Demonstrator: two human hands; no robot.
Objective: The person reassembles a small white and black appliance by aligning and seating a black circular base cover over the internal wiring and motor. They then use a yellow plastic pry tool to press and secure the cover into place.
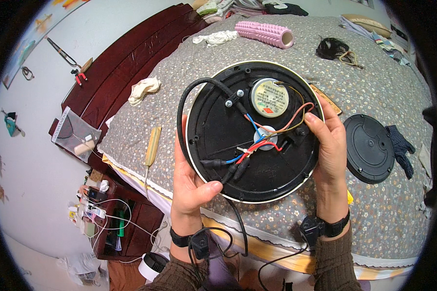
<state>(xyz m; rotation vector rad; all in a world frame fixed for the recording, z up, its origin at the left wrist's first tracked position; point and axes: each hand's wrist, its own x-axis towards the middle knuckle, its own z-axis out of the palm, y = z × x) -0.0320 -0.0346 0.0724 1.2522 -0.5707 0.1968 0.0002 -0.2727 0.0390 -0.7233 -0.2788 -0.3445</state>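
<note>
I hold a round appliance base with its black underside facing me and a pale rim around it. My left hand grips the lower left edge, thumb over the rim. On the right edge my right hand has its thumb near the thin wires. Inside the base sit a small round silver motor and red, blue and brown wires, some bundled by a white tie. A black power cord loops out at the left. To the right, a round black cover lies on the bedspread.
A floral bedspread covers the bed. On it are a yellow-handled screwdriver, a pink foam roller, a dark glove, a white cloth and a black hair-like bundle. Cables clutter a dark red nightstand.
</note>
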